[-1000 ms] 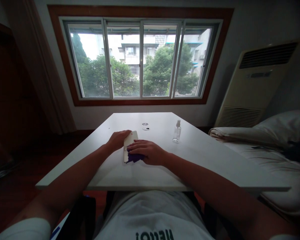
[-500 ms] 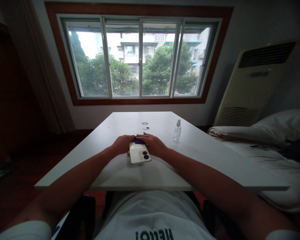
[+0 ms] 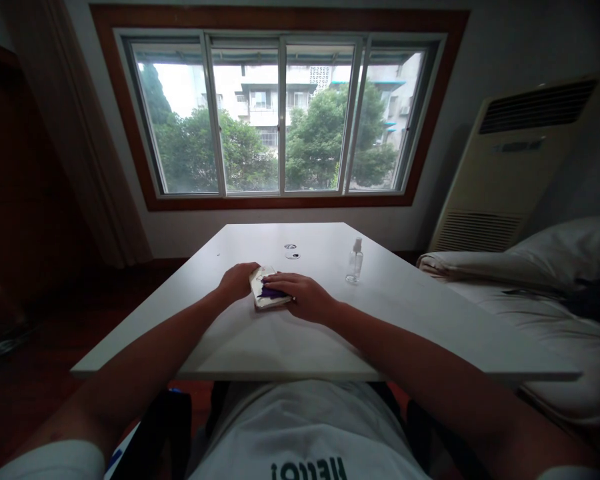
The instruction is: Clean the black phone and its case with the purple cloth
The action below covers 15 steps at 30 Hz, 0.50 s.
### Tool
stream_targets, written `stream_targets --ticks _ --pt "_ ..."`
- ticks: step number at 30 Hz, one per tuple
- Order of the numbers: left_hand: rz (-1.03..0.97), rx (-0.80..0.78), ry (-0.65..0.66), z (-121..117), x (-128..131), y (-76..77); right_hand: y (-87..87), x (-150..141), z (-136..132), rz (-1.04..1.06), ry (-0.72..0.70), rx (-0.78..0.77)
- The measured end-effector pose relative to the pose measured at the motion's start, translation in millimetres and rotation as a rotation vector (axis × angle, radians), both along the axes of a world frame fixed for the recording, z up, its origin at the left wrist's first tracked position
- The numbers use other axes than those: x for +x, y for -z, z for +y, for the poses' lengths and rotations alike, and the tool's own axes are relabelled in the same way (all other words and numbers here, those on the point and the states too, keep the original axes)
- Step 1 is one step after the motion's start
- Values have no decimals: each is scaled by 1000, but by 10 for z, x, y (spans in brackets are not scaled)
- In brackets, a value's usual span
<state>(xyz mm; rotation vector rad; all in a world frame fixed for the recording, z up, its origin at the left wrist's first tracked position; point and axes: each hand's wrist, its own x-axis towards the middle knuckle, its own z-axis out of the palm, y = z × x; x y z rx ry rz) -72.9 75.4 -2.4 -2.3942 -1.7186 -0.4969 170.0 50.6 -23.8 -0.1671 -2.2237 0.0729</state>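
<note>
A white smartphone (image 3: 261, 301) is held above the front middle of the table, its back facing up. My left hand (image 3: 239, 280) grips the phone along its left side, fingers closed around the edge. My right hand (image 3: 307, 295) presses a purple cloth (image 3: 274, 292) flat against the phone's back, with its fingers bent over the cloth. The cloth and fingers cover much of the back, including the camera lenses. A clear spray bottle (image 3: 354, 263) stands upright on the table to the right of my right hand.
The white table (image 3: 170, 333) reaches toward the window wall. Two small round stickers or discs (image 3: 292, 255) lie beyond my hands. A bed or couch with pale covers (image 3: 520, 293) sits on the right, before a tall air conditioner (image 3: 510, 160).
My right hand has moved the purple cloth down over the phone's lower back, covering the camera lenses. The phone's far end is now exposed, and my left hand has shifted to its far left.
</note>
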Motion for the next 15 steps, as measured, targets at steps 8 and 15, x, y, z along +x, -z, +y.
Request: stream_targets --ticks 8,15 --pt "-19 42 -128 32 -80 -42 -55 3 -43 11 76 70" --pt "-52 62 -173 4 -87 -78 -57 -21 -57 -16 243 65"
